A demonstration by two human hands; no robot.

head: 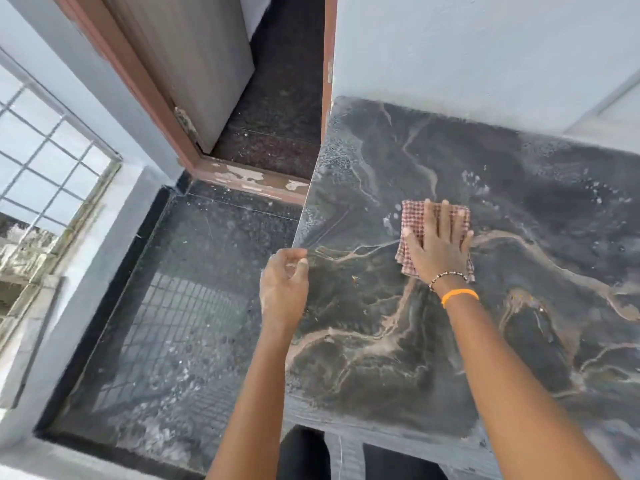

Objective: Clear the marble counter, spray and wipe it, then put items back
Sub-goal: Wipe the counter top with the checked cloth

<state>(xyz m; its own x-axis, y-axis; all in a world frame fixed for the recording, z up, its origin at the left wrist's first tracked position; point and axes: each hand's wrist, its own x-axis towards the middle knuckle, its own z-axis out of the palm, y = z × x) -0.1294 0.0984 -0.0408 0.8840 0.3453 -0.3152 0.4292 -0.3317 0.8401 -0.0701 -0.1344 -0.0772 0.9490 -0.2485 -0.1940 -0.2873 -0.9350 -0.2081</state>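
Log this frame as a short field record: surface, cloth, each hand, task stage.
surface: dark marble counter with tan veins, wet droplets and foam toward its far and left parts; no items on the visible part
cloth: red-and-white checked cloth, flat on the counter
right hand: right hand pressed palm-down on the cloth, fingers spread; bead bracelet and orange band at the wrist
left hand: left hand at the counter's left edge, fingers loosely curled, holding nothing
task stage: wiping; items not yet put back
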